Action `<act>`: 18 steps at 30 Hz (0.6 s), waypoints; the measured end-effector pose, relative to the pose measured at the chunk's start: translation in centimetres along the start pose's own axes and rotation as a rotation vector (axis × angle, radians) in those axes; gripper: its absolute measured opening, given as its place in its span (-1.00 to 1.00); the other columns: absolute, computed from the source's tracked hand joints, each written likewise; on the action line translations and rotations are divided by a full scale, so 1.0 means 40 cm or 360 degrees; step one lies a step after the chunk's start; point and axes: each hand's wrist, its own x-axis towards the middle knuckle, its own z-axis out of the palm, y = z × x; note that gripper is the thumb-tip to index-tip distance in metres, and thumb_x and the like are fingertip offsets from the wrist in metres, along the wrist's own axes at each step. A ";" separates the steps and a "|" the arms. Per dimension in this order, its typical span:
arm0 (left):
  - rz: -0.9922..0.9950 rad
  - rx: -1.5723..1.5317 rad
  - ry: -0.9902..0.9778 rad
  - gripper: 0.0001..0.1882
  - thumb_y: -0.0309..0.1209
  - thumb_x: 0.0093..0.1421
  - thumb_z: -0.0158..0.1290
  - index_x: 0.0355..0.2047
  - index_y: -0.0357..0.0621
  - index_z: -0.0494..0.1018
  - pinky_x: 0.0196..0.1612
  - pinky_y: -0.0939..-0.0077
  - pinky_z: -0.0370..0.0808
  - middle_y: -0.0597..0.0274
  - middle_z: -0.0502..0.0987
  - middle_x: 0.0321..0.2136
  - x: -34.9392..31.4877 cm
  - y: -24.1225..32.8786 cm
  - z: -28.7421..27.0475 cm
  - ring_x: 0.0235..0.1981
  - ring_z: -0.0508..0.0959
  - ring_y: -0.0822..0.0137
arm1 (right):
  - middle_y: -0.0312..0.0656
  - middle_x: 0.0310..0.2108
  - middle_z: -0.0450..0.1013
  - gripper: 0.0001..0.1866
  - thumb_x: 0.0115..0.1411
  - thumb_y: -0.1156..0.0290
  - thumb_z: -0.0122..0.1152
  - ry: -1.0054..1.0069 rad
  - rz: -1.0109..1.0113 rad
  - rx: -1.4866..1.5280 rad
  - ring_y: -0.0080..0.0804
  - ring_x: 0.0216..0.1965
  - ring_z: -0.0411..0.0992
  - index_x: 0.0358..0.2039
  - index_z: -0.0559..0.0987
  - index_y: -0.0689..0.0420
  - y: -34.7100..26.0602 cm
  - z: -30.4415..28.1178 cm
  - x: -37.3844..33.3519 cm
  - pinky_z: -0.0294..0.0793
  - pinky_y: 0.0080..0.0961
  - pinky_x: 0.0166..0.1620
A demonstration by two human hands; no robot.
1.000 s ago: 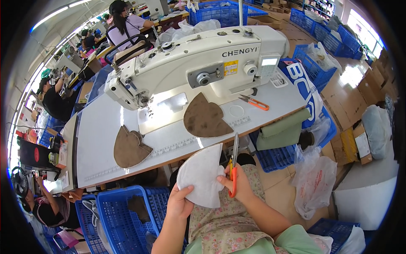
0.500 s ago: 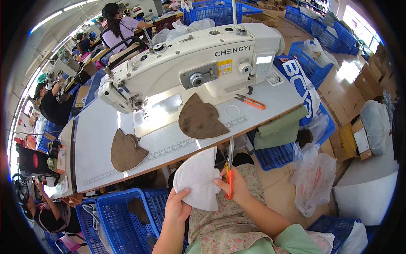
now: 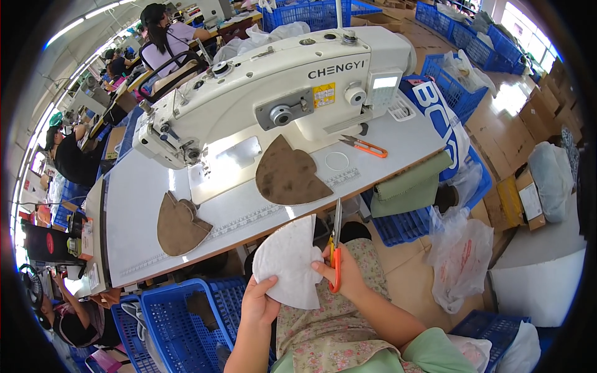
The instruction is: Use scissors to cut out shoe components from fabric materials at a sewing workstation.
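A white-backed, half-round fabric piece (image 3: 283, 264) with a notched right edge is held up in front of the table. My left hand (image 3: 260, 303) pinches its lower left part, thumb on the white face. At the notch, my right hand (image 3: 344, 271) has its thumb against the fabric edge and its fingers around orange-handled scissors (image 3: 336, 255). The scissor blades point up toward the table edge and look closed. Two brown fabric pieces lie on the table: a notched one (image 3: 289, 171) near the middle and another (image 3: 180, 227) at the left.
A white sewing machine (image 3: 236, 87) stands along the table (image 3: 143, 214). Orange-handled thread snips (image 3: 367, 147) and a clear ring (image 3: 337, 161) lie on the right. Below left is a blue crate (image 3: 177, 336); green cloth (image 3: 413, 183) hangs at the table's right. Other people sit at far-left stations.
The view has shifted slightly, so the machine and table sit a little further left. Both hands keep their grip on the fabric and scissors, almost unmoved.
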 end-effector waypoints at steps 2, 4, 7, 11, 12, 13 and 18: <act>-0.0006 -0.0004 -0.0013 -0.43 -0.67 0.03 -0.01 0.11 -0.29 0.23 0.16 0.14 0.30 -0.03 0.38 0.05 0.002 0.000 -0.001 0.08 0.39 0.04 | -0.41 -0.58 0.24 -0.67 0.09 0.42 0.31 -0.0001 0.0012 0.0010 -0.70 -0.57 0.20 -0.32 0.28 0.10 0.002 0.000 0.001 0.19 -0.71 -0.50; -0.0011 -0.0005 -0.0005 -0.43 -0.67 0.02 -0.01 0.11 -0.29 0.23 0.16 0.14 0.30 -0.03 0.38 0.05 0.001 0.002 0.003 0.08 0.39 0.04 | -0.41 -0.59 0.23 -0.67 0.08 0.41 0.32 0.0016 -0.0031 -0.0021 -0.70 -0.57 0.19 -0.33 0.28 0.11 0.005 0.001 0.003 0.19 -0.71 -0.50; -0.0015 -0.0002 0.0006 -0.42 -0.67 0.02 -0.01 0.12 -0.28 0.22 0.17 0.13 0.29 -0.03 0.37 0.06 0.002 0.002 0.002 0.09 0.38 0.04 | -0.41 -0.59 0.23 -0.67 0.08 0.40 0.33 0.0027 -0.0007 -0.0050 -0.70 -0.57 0.19 -0.33 0.29 0.11 0.005 0.001 0.005 0.18 -0.71 -0.50; -0.0017 -0.0004 0.0006 -0.41 -0.67 0.02 -0.01 0.13 -0.27 0.21 0.19 0.13 0.27 -0.03 0.35 0.07 0.004 0.001 0.001 0.11 0.36 0.03 | -0.41 -0.59 0.23 -0.67 0.08 0.40 0.33 0.0022 -0.0003 -0.0035 -0.70 -0.57 0.19 -0.33 0.29 0.11 0.013 0.000 0.008 0.19 -0.70 -0.50; -0.0020 -0.0004 0.0009 -0.41 -0.67 0.02 -0.01 0.13 -0.27 0.21 0.19 0.13 0.27 -0.03 0.35 0.07 0.005 0.000 0.000 0.11 0.36 0.03 | -0.41 -0.58 0.24 -0.67 0.08 0.40 0.33 0.0019 0.0023 -0.0025 -0.70 -0.57 0.20 -0.33 0.29 0.11 0.012 -0.001 0.007 0.19 -0.70 -0.49; -0.0022 -0.0011 0.0012 -0.41 -0.67 0.02 -0.01 0.13 -0.27 0.21 0.19 0.13 0.26 -0.03 0.35 0.08 0.006 -0.001 -0.002 0.11 0.35 0.03 | -0.40 -0.58 0.24 -0.67 0.07 0.40 0.33 0.0015 0.0050 -0.0013 -0.69 -0.57 0.20 -0.33 0.29 0.12 0.013 -0.001 0.008 0.20 -0.70 -0.49; -0.0051 -0.0023 0.0049 -0.40 -0.67 0.02 -0.01 0.14 -0.27 0.20 0.19 0.13 0.26 -0.03 0.34 0.09 0.014 -0.003 -0.011 0.12 0.34 0.02 | -0.39 -0.56 0.26 -0.67 0.07 0.41 0.32 0.0024 0.0079 -0.0058 -0.70 -0.56 0.21 -0.33 0.30 0.12 0.009 0.002 0.014 0.21 -0.71 -0.48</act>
